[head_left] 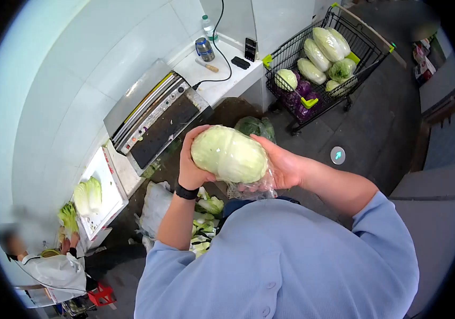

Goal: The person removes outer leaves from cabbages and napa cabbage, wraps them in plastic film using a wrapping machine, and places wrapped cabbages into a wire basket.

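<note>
A pale green cabbage (229,154) is held in front of my body between both hands. My left hand (189,162), with a black band at the wrist, wraps round its left end. On the right end, my right hand (283,165) grips the cabbage together with loose clear plastic film (254,189) that bunches under its lower right side. Beyond the hands, to the upper left, is a wrapping machine (158,114) with a dark flat plate and a row of knobs.
A black cart (323,103) at the upper right holds wrapped cabbages. A counter (219,90) carries a bottle, a flask and a phone. At the left, a person in white (57,274) handles greens beside a white board (105,199). Leaves and a bag (155,207) lie below.
</note>
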Action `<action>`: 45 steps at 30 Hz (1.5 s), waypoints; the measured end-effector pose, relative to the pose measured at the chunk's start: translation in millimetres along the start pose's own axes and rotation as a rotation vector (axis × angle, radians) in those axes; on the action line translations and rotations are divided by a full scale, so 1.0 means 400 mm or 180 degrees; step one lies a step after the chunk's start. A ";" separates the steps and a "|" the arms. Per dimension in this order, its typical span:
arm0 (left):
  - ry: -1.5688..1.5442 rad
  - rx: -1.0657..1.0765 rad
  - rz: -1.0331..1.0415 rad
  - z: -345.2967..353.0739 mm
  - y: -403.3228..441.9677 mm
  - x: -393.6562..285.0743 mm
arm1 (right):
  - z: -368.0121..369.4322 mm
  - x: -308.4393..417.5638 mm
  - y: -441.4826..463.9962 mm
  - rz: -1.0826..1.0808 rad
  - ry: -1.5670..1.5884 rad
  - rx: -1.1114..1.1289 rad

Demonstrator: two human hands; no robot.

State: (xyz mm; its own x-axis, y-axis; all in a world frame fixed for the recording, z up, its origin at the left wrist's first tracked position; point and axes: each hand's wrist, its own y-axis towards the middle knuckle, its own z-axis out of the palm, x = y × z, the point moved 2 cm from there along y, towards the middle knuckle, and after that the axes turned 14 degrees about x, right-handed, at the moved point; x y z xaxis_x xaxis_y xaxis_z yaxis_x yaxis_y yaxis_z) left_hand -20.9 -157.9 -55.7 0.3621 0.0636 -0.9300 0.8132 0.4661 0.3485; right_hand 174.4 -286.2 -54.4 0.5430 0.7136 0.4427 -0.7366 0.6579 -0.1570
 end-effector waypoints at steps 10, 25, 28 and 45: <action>-0.0689 -0.1728 0.0365 0.007 -0.063 0.110 | 0.025 0.008 -0.101 -0.1947 -0.4007 -0.2219; -0.1922 -0.1723 0.0369 0.047 -0.010 0.135 | 0.040 0.053 -0.008 -0.3027 -0.1363 -0.1758; -0.2003 -0.1750 0.0387 0.068 0.010 0.108 | 0.036 0.050 0.013 -0.3005 -0.1005 -0.1766; -0.2197 -0.1908 0.0186 0.122 0.069 0.016 | 0.012 0.039 0.102 -0.3821 -0.1640 -0.1994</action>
State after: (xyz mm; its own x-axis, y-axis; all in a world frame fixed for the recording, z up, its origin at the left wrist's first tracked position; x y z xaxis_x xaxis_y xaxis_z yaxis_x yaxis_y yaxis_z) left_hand 25.9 -187.6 -46.2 0.7439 -0.3502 -0.5691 0.4821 0.8710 0.0942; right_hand 150.9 -249.6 -49.6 0.3922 -0.4089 0.8240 0.4171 0.8775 0.2369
